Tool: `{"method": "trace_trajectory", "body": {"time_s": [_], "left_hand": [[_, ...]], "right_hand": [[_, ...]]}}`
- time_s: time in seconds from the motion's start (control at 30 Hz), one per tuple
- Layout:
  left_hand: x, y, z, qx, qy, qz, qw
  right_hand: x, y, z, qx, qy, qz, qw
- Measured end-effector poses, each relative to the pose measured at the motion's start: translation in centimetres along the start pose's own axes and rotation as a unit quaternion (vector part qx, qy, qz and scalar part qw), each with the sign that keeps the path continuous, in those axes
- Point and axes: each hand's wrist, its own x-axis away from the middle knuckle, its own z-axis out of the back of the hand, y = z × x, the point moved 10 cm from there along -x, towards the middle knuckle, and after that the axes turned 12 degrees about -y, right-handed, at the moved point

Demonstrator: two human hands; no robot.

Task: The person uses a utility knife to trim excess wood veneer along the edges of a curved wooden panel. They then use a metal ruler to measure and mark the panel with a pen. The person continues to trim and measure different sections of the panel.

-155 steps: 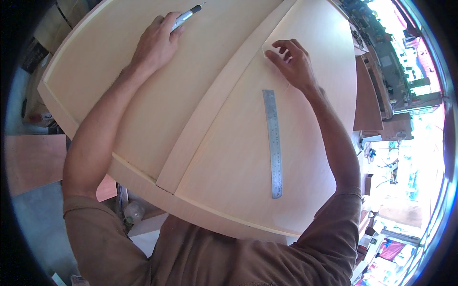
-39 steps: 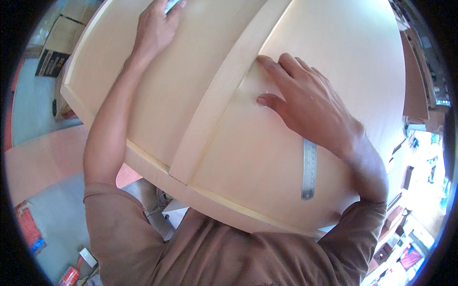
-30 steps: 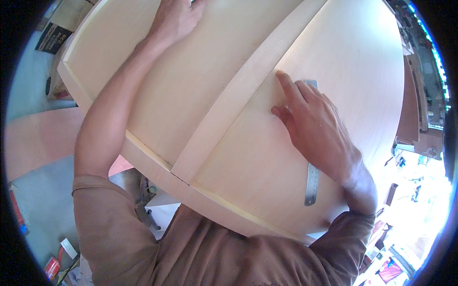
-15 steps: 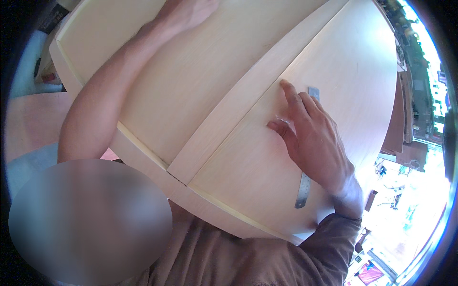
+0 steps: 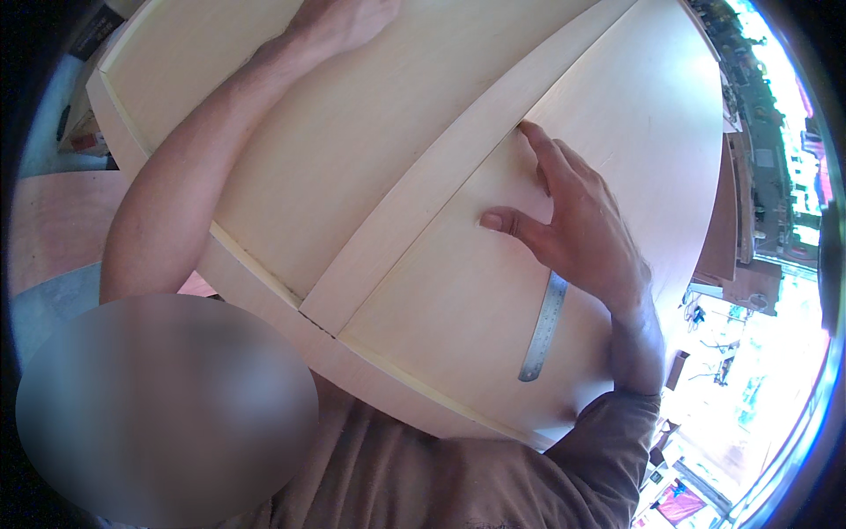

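Note:
A large pale plywood panel (image 5: 414,115) fills the middle, with a raised rim and a wooden strip (image 5: 379,229) running diagonally across it. My right hand (image 5: 582,220) is open, fingers bent and thumb spread, its index fingertip touching the seam along the strip's right side. A steel ruler (image 5: 543,326) lies on the panel, its upper part under that hand. My left hand (image 5: 352,19) reaches to the top edge on the panel's left part; its fingers are mostly out of frame, so whether it holds anything is hidden.
At the far left are cardboard boxes (image 5: 88,132) and a reddish board (image 5: 57,220). Brown boards (image 5: 718,229) stand beyond the panel's right edge, beside a cluttered, brightly lit area (image 5: 723,361). A blurred oval covers the lower left.
Five seconds ago my left hand held a silver pen-like tool, now out of sight. My right hand has come down over the ruler; since half a second ago its index finger has shifted up along the seam.

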Motion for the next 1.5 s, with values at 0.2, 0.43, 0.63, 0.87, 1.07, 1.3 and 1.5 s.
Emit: {"method": "trace_trajectory", "body": {"time_s": [0.2, 0.43, 0.63, 0.87, 1.07, 1.3, 1.5], "left_hand": [[0.0, 0.2, 0.0, -0.018, 0.014, -0.012, 1.000], [0.3, 0.2, 0.2, 0.010, 0.013, -0.009, 1.000], [0.3, 0.0, -0.2, 0.007, 0.002, 0.004, 1.000], [0.5, 0.1, -0.4, 0.002, 0.001, 0.003, 1.000], [0.2, -0.4, -0.5, -0.003, -0.008, 0.013, 1.000], [0.1, -0.6, -0.4, 0.004, -0.013, 0.012, 1.000], [0.0, 0.0, -0.1, -0.009, -0.013, -0.006, 1.000]], "right_hand": [[0.9, -1.0, -0.8, -0.008, -0.015, 0.001, 1.000], [1.4, -2.1, -1.3, 0.008, -0.009, -0.003, 1.000], [1.4, -1.9, -1.0, 0.021, 0.000, 0.013, 1.000], [1.4, -1.7, -0.3, 0.078, 0.004, 0.049, 0.996], [0.5, -2.0, -0.4, 0.083, -0.037, 0.117, 0.989], [1.5, -3.1, -0.8, 0.074, -0.051, 0.089, 0.992], [1.5, -3.9, -0.7, 0.049, -0.023, 0.099, 0.994]]}}
